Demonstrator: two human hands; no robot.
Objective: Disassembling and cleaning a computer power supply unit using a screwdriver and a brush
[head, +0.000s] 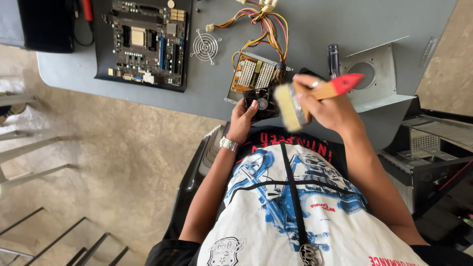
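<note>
A flat paintbrush (310, 98) was gripped in the right hand (325, 106), the fingers closed around its wooden ferrule end. Its long axis ran roughly sideways across the view, slightly tilted: the red handle tip pointed away to the right and a little toward the far side of the tabletop (315, 29), while the pale bristles, blurred, pointed left and toward the person's body. The bristles were seen just beside a small black fan (262, 104), though contact could not be told through the blur.

The fan was held in the left hand (242, 120), fingers wrapped around its near edge with the thumb laid on its face; a metal wristwatch (228, 144) was worn on that wrist. The fan was kept at the near edge of the tabletop, touching or just in front of an opened power supply (253, 74) whose circuit board and heat sinks were exposed. A bundle of coloured wires (261, 24) led from it toward the far side.

Farther left, a motherboard (147, 42) was laid on a dark mat, with a round wire fan grille (205, 47) between it and the power supply. A grey metal cover (374, 74) with a round hole was lying at the right, a dark cylindrical object (333, 58) just beside it.
</note>
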